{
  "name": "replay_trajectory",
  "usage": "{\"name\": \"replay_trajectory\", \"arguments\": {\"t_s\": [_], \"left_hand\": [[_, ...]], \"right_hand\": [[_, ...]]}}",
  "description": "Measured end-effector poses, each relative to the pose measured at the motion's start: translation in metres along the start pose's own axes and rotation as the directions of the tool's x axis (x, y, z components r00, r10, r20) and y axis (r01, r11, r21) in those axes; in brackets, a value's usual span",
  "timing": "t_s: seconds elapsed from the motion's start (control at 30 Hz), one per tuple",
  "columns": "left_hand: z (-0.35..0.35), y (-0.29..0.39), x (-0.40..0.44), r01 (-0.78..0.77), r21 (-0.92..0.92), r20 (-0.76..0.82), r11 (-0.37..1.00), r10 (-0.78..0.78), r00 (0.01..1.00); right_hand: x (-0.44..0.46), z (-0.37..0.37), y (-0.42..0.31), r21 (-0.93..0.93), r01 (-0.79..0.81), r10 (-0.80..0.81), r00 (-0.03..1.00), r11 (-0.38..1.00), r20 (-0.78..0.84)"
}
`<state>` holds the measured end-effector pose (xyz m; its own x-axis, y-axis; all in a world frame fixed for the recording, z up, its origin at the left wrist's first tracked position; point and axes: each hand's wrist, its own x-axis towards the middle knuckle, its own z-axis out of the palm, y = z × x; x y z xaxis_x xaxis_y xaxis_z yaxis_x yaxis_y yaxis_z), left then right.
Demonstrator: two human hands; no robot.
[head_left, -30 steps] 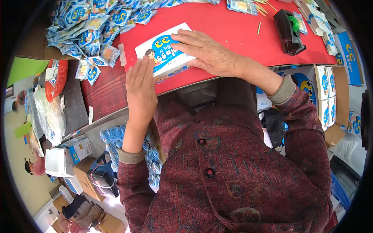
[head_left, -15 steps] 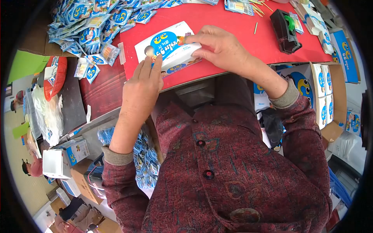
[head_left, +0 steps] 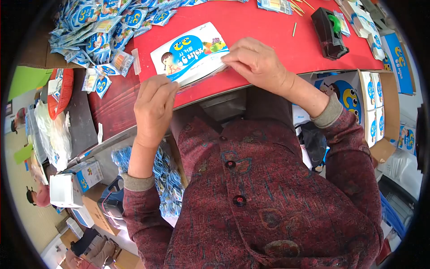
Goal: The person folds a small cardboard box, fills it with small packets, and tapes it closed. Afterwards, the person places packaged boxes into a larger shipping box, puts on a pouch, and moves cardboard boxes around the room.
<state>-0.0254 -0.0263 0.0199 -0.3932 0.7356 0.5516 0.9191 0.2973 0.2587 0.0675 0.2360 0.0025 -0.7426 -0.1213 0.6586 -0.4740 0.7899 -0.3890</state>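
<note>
A small white and blue carton [head_left: 195,51] printed with cartoon eyes, a child and fruit lies on the red tabletop, its printed lid facing up. My left hand [head_left: 154,105] is closed, fingertips and thumb pinching the carton's near left corner. At the near right corner, the bent fingers and thumb of my right hand [head_left: 257,62] pinch the lid's edge. A narrow dark gap shows along the near edge between the hands. The carton's contents are hidden.
Many small blue and white sachets [head_left: 98,40] are heaped at the back left. A black tape dispenser [head_left: 324,38] stands at the back right, near thin sticks [head_left: 294,29]. A red basket [head_left: 60,94] sits left. Below right, an open cardboard box [head_left: 389,105] holds white cartons.
The carton's lid has come down flatter over its near side, covering the printed front panel. My left hand has moved from the lid to the near left corner; my right hand has shifted slightly nearer.
</note>
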Motion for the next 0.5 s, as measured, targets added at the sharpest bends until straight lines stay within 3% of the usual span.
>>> {"name": "replay_trajectory", "arguments": {"t_s": [0.1, 0.2, 0.3, 0.37, 0.5], "left_hand": [[0.0, 0.006, -0.002, 0.013, -0.037, -0.045, 0.999, -0.015, 0.999], [0.012, 0.003, 0.0, 0.02, 0.01, -0.077, 1.0, -0.019, 0.997], [0.031, 0.005, 0.014, -0.041, 0.066, -0.134, 0.997, 0.05, 0.99], [0.042, 0.011, 0.019, -0.066, 0.054, -0.166, 0.996, 0.074, 0.983], [0.059, 0.016, 0.003, -0.025, 0.066, -0.232, 0.998, 0.039, 0.972]], "right_hand": [[-0.001, -0.008, -0.005, -0.019, 0.021, -0.02, 0.998, 1.0, 0.06], [0.011, -0.014, -0.012, -0.149, 0.038, -0.022, 0.994, 0.988, 0.107], [0.025, 0.0, -0.011, -0.291, 0.123, -0.128, 0.992, 0.949, 0.003], [0.017, 0.015, -0.004, -0.156, 0.154, -0.153, 0.988, 0.976, 0.016], [0.001, 0.025, -0.004, -0.138, 0.115, -0.118, 0.993, 0.984, -0.01]]}}
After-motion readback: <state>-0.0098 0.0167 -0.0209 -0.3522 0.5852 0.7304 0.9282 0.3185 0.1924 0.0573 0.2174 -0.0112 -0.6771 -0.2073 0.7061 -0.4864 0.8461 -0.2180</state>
